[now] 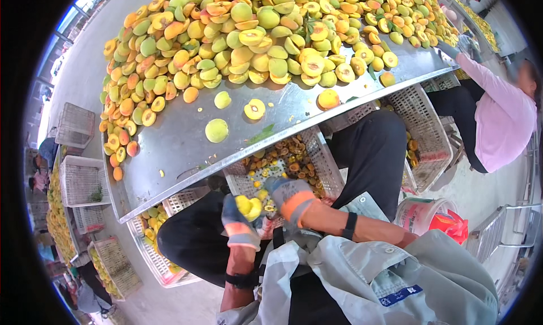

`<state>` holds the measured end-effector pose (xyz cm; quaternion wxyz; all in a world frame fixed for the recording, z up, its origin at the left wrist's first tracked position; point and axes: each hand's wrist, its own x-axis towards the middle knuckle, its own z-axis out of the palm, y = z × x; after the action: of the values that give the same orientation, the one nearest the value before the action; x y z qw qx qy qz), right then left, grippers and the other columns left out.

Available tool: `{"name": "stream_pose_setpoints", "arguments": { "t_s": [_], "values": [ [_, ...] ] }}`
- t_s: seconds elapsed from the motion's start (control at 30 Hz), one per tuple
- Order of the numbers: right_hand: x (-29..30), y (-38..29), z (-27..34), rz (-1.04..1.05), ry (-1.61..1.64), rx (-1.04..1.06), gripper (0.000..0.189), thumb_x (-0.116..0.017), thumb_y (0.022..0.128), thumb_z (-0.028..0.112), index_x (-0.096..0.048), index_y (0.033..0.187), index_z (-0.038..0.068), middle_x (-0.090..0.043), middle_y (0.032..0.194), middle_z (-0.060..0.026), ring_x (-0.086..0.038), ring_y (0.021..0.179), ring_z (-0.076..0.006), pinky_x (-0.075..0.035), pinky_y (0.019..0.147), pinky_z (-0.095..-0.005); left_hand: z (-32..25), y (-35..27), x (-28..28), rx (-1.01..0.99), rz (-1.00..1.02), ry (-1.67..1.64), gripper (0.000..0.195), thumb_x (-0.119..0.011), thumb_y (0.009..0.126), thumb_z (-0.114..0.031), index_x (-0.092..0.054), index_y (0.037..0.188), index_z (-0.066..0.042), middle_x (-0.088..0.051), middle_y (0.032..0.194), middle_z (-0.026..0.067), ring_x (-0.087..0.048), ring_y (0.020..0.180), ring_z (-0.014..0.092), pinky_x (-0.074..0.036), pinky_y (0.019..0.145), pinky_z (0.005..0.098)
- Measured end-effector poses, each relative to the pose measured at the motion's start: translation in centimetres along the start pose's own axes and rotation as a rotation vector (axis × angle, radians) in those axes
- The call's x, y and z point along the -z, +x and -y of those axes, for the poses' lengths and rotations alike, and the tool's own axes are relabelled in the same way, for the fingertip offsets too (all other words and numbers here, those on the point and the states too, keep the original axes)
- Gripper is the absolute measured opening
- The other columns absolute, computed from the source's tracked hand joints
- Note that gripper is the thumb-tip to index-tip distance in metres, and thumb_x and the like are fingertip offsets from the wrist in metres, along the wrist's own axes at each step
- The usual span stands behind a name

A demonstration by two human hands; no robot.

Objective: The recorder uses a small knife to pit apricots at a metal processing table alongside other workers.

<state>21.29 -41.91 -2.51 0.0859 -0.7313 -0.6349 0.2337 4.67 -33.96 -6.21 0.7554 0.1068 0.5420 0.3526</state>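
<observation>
My left hand [238, 217], in a blue and orange work glove, holds yellow peach halves [249, 207] over my lap. Close by on the right is my gloved right hand [290, 193], blurred and palm down; whether it holds a tool or fruit is hidden. Between and below the hands, a white plastic crate [328, 166] contains peach stones and scraps [299, 153]. Halved and whole peaches [242, 41] are heaped on the metal table [178, 134] in front of me. A few loose ones, such as a green-yellow peach [216, 130], lie near its edge.
The table's raised metal rim [237, 157] runs above my knees. A crate of peach halves [159, 257] stands by my left leg, another crate [420, 134] beyond my right. A bucket with a red bag [418, 214] is at right. A person in pink [500, 109] sits farther right.
</observation>
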Motion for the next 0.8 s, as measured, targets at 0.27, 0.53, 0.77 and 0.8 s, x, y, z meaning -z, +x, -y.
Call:
{"name": "stream_pose_setpoints", "arguments": {
  "t_s": [0.27, 0.53, 0.77, 0.8],
  "values": [
    [-6.5, 1.3, -6.6, 0.120, 0.047, -0.175, 0.023, -0.051, 0.088, 0.015, -0.068, 0.095, 0.002, -0.069, 0.094, -0.0214, -0.068, 0.082, -0.0347, -0.053, 0.069, -0.0449, -17.0, -4.2, 1.2, -0.846, -0.222, 0.519, 0.026, -0.058, 0.092, -0.031, -0.062, 0.099, -0.006, -0.060, 0.086, 0.0050, -0.061, 0.077, 0.023, -0.052, 0.069, 0.0380],
    [-5.6, 2.2, -5.4, 0.189, 0.364, -0.072, 0.034, -0.054, 0.092, 0.037, -0.062, 0.106, 0.008, -0.065, 0.084, -0.0225, -0.062, 0.080, -0.0427, -0.047, 0.070, -0.0503, -20.0, 2.4, -7.4, -0.961, -0.134, 1.463, 0.037, -0.070, 0.083, -0.025, -0.063, 0.111, -0.001, -0.065, 0.110, 0.0166, -0.062, 0.101, 0.028, -0.048, 0.089, 0.0354],
    [0.8, 0.7, -3.7, 0.119, 0.482, -0.105, 0.030, -0.060, 0.089, 0.033, -0.060, 0.099, 0.004, -0.065, 0.086, -0.0230, -0.063, 0.079, -0.0405, -0.049, 0.071, -0.0468, -12.3, 11.2, -12.6, -1.100, 0.187, 1.665, 0.044, -0.075, 0.077, -0.026, -0.060, 0.113, -0.005, -0.064, 0.099, 0.0133, -0.063, 0.088, 0.031, -0.051, 0.080, 0.0364],
    [0.4, 0.5, -4.0, -0.056, 0.625, -0.098, 0.029, -0.063, 0.089, 0.026, -0.061, 0.106, 0.003, -0.065, 0.078, -0.0217, -0.064, 0.071, -0.0405, -0.050, 0.062, -0.0454, -13.1, 13.4, -10.9, -0.865, 0.392, 1.310, 0.037, -0.070, 0.080, -0.020, -0.060, 0.111, -0.003, -0.064, 0.094, 0.0072, -0.064, 0.081, 0.024, -0.052, 0.074, 0.0326]
  ]
}}
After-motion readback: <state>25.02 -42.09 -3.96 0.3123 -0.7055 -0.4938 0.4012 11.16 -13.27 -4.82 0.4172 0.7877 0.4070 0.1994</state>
